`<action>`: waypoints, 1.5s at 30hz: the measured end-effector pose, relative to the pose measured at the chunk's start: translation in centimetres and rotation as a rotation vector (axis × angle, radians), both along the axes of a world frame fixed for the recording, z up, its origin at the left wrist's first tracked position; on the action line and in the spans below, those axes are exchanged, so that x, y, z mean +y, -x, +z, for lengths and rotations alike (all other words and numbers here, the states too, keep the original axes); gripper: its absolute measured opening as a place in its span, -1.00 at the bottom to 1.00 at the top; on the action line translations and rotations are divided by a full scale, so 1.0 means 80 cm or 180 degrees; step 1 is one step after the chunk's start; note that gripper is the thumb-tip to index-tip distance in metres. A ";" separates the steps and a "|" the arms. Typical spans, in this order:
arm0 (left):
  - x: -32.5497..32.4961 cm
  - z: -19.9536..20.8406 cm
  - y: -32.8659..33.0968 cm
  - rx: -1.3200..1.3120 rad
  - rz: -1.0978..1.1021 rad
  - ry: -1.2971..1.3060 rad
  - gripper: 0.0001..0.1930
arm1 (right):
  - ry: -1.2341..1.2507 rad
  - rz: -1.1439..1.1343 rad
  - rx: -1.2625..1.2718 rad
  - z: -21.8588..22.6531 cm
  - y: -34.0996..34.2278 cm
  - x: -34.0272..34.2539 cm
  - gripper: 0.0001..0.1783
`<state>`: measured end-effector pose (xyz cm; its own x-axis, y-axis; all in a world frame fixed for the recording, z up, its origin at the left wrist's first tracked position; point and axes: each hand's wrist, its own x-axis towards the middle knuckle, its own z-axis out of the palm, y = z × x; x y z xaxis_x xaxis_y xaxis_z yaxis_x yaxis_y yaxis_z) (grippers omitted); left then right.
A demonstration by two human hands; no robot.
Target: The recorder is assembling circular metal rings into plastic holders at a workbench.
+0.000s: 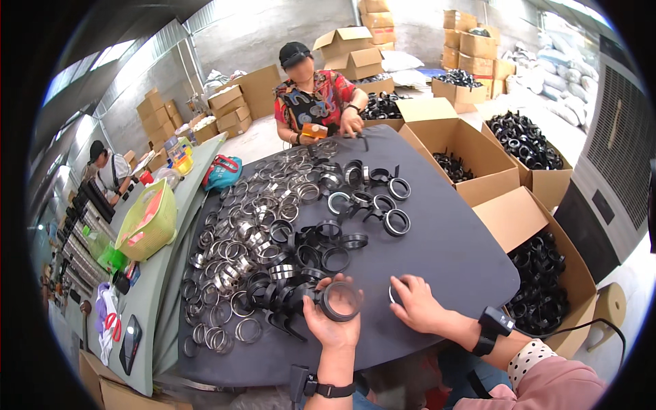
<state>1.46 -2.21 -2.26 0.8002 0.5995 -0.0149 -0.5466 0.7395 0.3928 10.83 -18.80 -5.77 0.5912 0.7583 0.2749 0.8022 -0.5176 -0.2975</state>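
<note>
Left hand [333, 329], palm up, loosely grips a black ring collar [339, 319] over the near side of the grey table [451, 253]; right hand [420, 307] curls at a thin silvery band [392, 294] to its right, pinched or merely touched, I cannot tell. So loose a hold could let the collar slip into the black heap [283, 294] on its left. It looks round, its wide centre showing skin behind.
</note>
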 end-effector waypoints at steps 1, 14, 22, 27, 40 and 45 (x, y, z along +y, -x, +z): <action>0.000 0.003 0.002 -0.0006 -0.0191 0.0222 -0.50 | -0.0456 0.0271 0.0008 0.022 -0.005 0.005 -0.29; -0.016 -0.008 -0.004 -0.0023 0.0066 -0.0653 -0.48 | -0.1447 0.1385 0.0181 0.091 0.039 0.073 -0.25; -0.023 0.007 -0.002 -0.0051 0.0101 -0.0928 -0.44 | -0.1465 0.1459 0.0141 0.086 0.036 0.079 -0.25; -0.026 0.007 -0.003 -0.0189 0.0086 -0.1160 -0.39 | -0.1529 0.1422 0.0073 0.079 0.038 0.077 -0.29; -0.031 -0.001 -0.002 -0.0300 0.0203 -0.1434 -0.25 | -0.2085 0.1373 0.0559 0.061 0.048 0.088 -0.38; -0.050 -0.009 -0.016 0.0317 0.0267 -0.0677 -0.36 | -0.1972 0.1384 0.0860 0.038 0.021 0.068 -0.42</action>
